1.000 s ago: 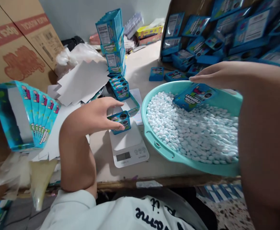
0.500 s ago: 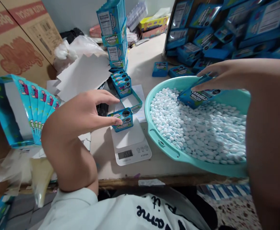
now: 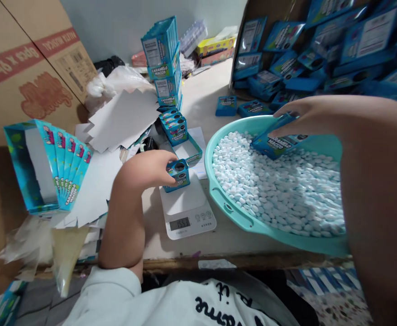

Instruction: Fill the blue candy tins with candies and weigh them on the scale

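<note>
At centre frame, the left hand [image 3: 147,170] pinches a small blue box [image 3: 179,174] standing on the scale [image 3: 186,210]. The right hand [image 3: 307,115] grips another box [image 3: 276,144] over the candy basin [image 3: 232,208], right. Both boxes look light, thin-walled and crushable, best held by their side edges.

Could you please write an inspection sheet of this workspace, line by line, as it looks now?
Surface: pale table, worn front edge.
Job's things: small blue box on the white scale, display lit; second blue box tilted over the teal basin full of white candies.
Clutter: white card sheets, fanned flat cartons, stacked boxes, plastic bags.
Grippers: left hand grips the box on the scale; right hand holds the tilted box.
Cables: nothing seen.
Surroundings: brown shipping carton on the left, heap of blue boxes at back right.
</note>
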{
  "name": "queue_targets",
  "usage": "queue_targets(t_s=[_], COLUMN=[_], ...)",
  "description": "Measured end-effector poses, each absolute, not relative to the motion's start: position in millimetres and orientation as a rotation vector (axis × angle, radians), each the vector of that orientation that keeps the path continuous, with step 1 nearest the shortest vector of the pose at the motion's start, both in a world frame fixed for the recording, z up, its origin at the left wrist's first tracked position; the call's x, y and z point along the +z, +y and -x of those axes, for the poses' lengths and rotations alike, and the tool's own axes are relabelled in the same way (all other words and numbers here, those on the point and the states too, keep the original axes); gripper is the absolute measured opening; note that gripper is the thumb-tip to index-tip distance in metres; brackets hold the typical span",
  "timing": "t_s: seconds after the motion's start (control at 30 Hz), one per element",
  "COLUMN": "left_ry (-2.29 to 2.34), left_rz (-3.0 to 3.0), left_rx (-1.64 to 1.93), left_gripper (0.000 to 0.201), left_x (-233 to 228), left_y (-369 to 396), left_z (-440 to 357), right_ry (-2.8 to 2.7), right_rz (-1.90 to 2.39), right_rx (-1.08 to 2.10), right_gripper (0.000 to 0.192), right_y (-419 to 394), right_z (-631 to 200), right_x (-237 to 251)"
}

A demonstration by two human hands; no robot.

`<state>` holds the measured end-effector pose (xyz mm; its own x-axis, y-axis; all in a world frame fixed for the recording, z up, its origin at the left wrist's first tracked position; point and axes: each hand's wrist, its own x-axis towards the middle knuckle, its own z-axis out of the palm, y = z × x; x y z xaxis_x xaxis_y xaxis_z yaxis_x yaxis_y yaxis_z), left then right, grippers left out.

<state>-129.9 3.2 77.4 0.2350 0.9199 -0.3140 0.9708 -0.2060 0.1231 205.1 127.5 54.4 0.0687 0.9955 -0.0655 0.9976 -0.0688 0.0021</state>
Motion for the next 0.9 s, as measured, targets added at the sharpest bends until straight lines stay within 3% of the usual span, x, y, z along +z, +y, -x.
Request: queue_targets(t_s=[0.1, 0.23, 0.43, 0.7, 0.9], left_ry=[1.727, 1.853, 1.978, 2.133, 2.086], left_rz=[-2.307, -2.413, -2.636, -2.637, -2.573], left_rx=[-0.162, 0.069, -0.18, -0.108, 0.151], left_gripper=[0.021, 0.034, 0.043, 0.048, 0.05], left_x=[79.5, 93.8, 79.6, 41.8, 25.7], left_y=[14.5, 51.2, 111.8, 116.3, 113.4], left_z=[125.9, 119.1, 99.9, 96.6, 109.1], right_ry=[2.024, 2.027, 2.122, 2.115, 2.129], right_rz=[-2.194, -2.183, -2.165, -2.128, -2.103], right_rx=[-0.255, -0.31, -0.364, -0.315, -0.248], right_gripper=[0.064, 0.057, 0.05, 0.066, 0.052], right_y=[117.8, 105.7, 96.9, 89.5, 89.4], right_z=[-193.1, -187.6, -194.0, -195.5, -198.9], right_x=[65.6, 78.0, 84.0, 88.4, 87.1])
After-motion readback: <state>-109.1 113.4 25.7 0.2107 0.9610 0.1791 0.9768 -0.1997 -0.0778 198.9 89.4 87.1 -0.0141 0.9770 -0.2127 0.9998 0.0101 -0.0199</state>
